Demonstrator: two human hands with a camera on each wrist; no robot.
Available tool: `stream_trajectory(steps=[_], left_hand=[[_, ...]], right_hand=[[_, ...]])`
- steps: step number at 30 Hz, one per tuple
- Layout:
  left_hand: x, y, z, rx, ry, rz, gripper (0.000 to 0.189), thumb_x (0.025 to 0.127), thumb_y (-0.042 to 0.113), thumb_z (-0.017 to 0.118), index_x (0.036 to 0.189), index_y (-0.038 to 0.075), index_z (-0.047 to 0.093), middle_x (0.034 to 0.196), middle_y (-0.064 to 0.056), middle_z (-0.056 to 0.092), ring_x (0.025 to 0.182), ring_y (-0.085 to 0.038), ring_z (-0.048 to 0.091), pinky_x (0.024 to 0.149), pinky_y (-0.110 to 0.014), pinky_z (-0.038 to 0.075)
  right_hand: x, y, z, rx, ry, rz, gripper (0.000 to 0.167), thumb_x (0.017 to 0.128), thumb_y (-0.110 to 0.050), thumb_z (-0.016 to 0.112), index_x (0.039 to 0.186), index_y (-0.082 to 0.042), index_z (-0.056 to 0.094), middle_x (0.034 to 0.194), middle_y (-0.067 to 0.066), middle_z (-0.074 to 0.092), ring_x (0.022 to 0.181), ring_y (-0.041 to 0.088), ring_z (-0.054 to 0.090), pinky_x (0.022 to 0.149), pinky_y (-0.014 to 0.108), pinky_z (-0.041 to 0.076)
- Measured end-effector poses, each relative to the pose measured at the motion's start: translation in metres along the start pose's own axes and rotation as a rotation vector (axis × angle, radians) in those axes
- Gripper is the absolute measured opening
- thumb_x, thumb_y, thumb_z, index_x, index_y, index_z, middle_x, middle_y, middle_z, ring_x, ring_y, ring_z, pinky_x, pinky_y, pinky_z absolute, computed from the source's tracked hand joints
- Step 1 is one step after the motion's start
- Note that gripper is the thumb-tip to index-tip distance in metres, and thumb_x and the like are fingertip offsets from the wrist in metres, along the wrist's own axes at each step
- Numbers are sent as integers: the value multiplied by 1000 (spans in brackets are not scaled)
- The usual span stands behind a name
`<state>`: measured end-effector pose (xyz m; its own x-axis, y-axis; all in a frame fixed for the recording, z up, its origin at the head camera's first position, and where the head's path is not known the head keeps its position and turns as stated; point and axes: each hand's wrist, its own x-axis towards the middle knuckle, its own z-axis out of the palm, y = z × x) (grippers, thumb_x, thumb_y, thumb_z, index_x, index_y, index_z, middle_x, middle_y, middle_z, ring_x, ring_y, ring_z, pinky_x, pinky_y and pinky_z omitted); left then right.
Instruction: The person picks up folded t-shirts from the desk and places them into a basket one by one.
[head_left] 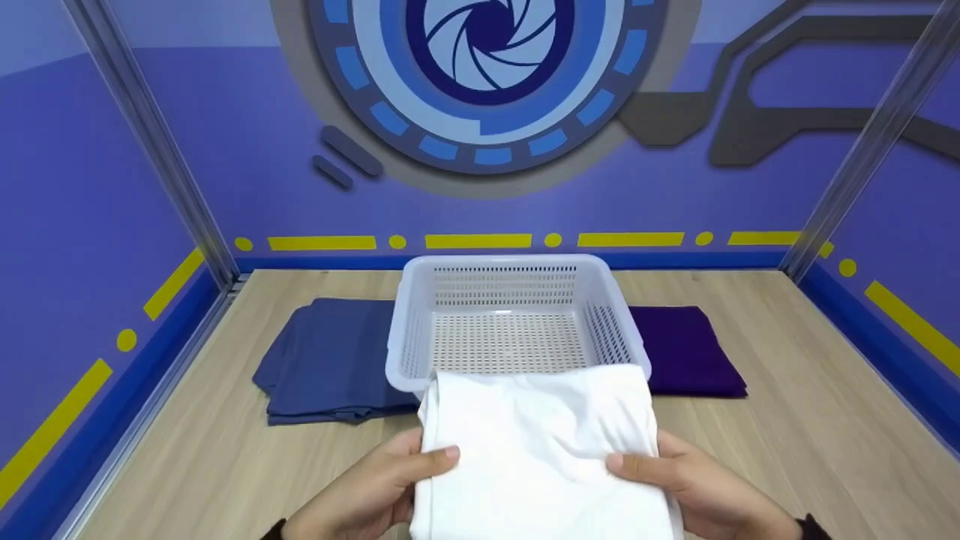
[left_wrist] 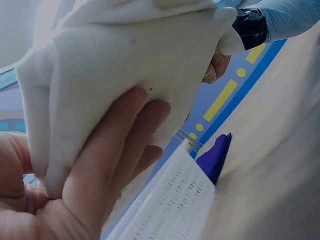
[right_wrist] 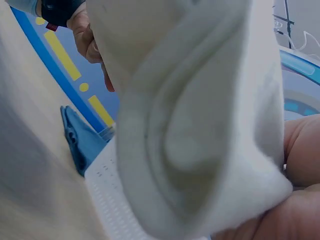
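A folded white cloth [head_left: 540, 457] is held up between both hands in the head view, its far edge overlapping the near rim of a white plastic basket [head_left: 397, 337]. My left hand [head_left: 367, 487] grips the cloth's left side, thumb on top and fingers beneath. On the opposite side my right hand [head_left: 712, 487] pinches it the same way. In the left wrist view, the left fingers [left_wrist: 110, 150] spread under the fabric [left_wrist: 135, 55]. The right wrist view shows the cloth's layered, curved fold [right_wrist: 170, 150] close up, with part of the right hand [right_wrist: 300, 190] at its edge.
A folded grey-blue cloth [head_left: 330, 360] lies left of the basket, partly behind its rim. To the right lies a folded dark purple cloth [head_left: 686, 352]. Blue-purple printed panels [head_left: 247, 165] enclose the wooden table [head_left: 787, 420] at the back and sides.
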<state>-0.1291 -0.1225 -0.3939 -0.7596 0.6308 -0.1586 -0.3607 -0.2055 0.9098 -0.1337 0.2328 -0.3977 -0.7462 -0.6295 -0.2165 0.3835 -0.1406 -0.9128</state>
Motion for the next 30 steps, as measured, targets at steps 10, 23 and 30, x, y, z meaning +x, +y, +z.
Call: stream_trajectory(steps=[10,23,30], left_hand=[[32,21,-12,68,123,81,64,105,19,54,154,-5,22,122,-18,66,106,-28,70,87,-44,59],[76,34,-29,134,373,191,59,105,18,53,157,9,26,124,-18,59,92,-19,68,78,-32,58],[96,40,-43,146,503,186,55,104,18,55,155,15,35,114,-16,63,84,-19,68,68,-33,58]], right_hand=[[33,-25,-16,-36,41,-112,42,107,-13,50,144,-4,33,126,15,61,112,29,66,93,48,56],[74,-58,-32,-53,164,-121,55,103,-15,58,149,-9,27,125,12,63,110,28,68,91,45,57],[95,-69,-38,-90,179,-124,71,95,-1,63,152,-11,23,124,13,59,111,29,66,93,45,56]])
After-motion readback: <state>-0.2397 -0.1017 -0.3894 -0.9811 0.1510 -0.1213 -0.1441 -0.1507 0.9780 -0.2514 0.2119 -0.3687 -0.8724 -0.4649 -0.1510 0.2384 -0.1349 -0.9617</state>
